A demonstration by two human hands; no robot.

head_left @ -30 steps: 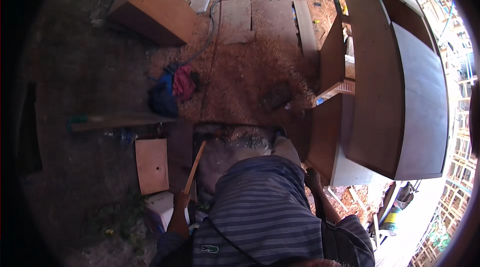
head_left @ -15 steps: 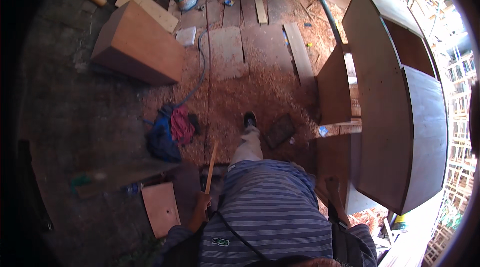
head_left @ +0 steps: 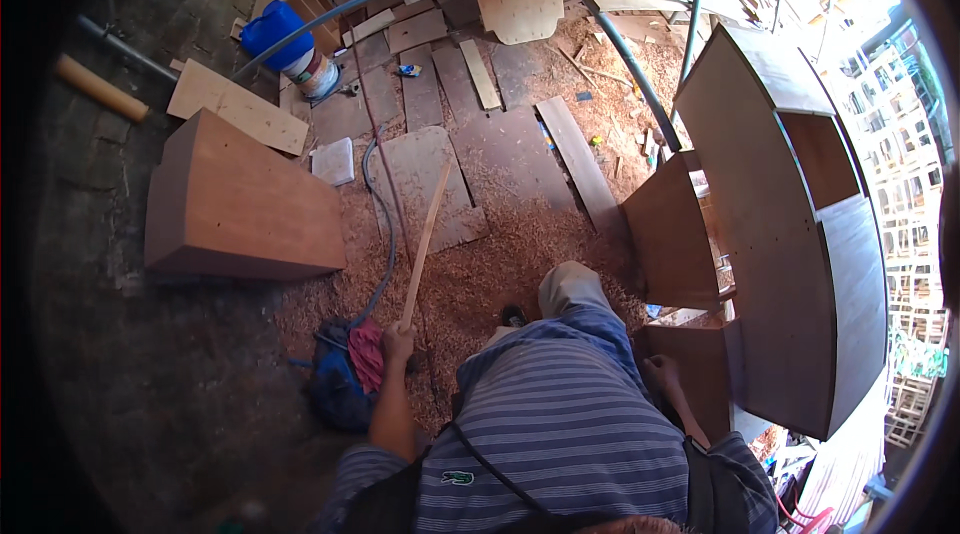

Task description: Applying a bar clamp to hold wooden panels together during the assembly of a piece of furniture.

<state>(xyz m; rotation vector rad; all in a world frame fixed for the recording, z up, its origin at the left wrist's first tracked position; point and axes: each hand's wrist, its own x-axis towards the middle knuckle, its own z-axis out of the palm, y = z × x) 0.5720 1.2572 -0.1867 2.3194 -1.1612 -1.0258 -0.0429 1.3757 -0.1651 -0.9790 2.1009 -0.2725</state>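
Observation:
My left hand (head_left: 397, 342) is closed around the lower end of a long, thin wooden strip (head_left: 424, 246). The strip slants up and away over the shavings on the floor. Below and left of that hand lies a dark blue and red bundle of cloth (head_left: 367, 358). My right hand (head_left: 660, 372) hangs low beside my body, close to a brown wooden panel (head_left: 690, 359). It is small and dim there, so its finger pose is unclear, and I see no object in it.
A brown wooden cabinet (head_left: 250, 199) lies at the left. To the right stands a tall cabinet carcass (head_left: 765, 224) with an open compartment. A grey hose (head_left: 388, 234) crosses the shavings. Loose boards (head_left: 515, 154), a blue-topped bucket (head_left: 300, 54) and a curved pipe (head_left: 640, 59) are farther ahead.
My left hand has swung forward and up with the wooden strip. My body has turned and stepped, so the cabinets and boards have shifted in view. The right hand remains low at my side.

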